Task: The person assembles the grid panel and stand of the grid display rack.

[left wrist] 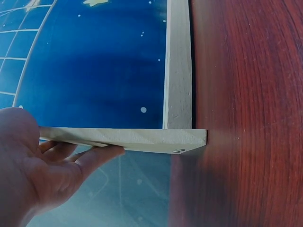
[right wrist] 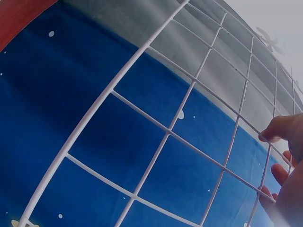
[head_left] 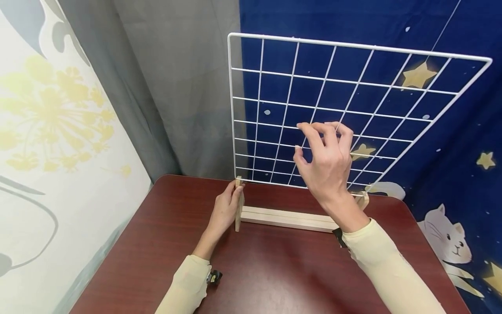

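Observation:
A white wire grid panel (head_left: pixel 327 80) stands tilted, its lower edge down at a pale wooden stand (head_left: pixel 288 218). That stand has a long crossbar (left wrist: pixel 180 71) between two end pieces. My left hand (head_left: pixel 224 208) grips the left end piece (head_left: pixel 239 213), fingers (left wrist: pixel 102 156) along its outer face in the left wrist view. Higher up, my right hand (head_left: pixel 329 159) holds the panel near its middle, with curled fingers and thumb at the wires. In the right wrist view, those fingertips (right wrist: pixel 267 135) meet the grid (right wrist: pixel 168 132). The right end piece (head_left: pixel 362 199) is partly hidden behind my right forearm.
The stand rests on a dark red wooden table (head_left: pixel 251 270) with rounded far corners. Close behind hang a grey curtain (head_left: pixel 188 87) and a blue star-patterned cloth (head_left: pixel 462 131). A white patterned cloth (head_left: pixel 59 183) hangs along the left side.

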Tool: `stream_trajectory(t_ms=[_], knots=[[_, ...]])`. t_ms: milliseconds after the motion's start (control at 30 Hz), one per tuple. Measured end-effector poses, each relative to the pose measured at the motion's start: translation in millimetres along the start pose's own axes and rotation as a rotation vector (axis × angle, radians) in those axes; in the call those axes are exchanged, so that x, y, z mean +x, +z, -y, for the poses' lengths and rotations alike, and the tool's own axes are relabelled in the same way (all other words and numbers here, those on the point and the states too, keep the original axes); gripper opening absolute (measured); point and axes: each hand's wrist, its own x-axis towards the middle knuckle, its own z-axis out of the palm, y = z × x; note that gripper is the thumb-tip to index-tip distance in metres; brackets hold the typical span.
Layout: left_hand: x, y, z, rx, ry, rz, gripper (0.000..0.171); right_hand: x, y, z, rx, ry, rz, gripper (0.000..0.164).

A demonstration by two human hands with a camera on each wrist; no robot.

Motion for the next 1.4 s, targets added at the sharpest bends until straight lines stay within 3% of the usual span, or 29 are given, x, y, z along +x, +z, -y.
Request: stream_trajectory(t_ms=[300,567,933,1400], knots=[[-2.0,3.0,-4.1,0.011,0.024,-0.011,0.043,-3,-1,-3,-0.016,-0.002,0.006,0.043],[-6.9,-1.2,-5.9,0.012,0.003,-0.014,0.041,-10,4,-3,-0.011,0.000,0.024,0.043],[-7.7,0.3,-5.1,0.014,0.016,-0.022,0.043,-6,4,-4,-0.007,-0.013,0.011,0.043],[-6.1,4.4,-2.2,0.008,0.014,-0.019,0.045,-13,6,-10,-0.034,-0.014,0.076,0.047]])
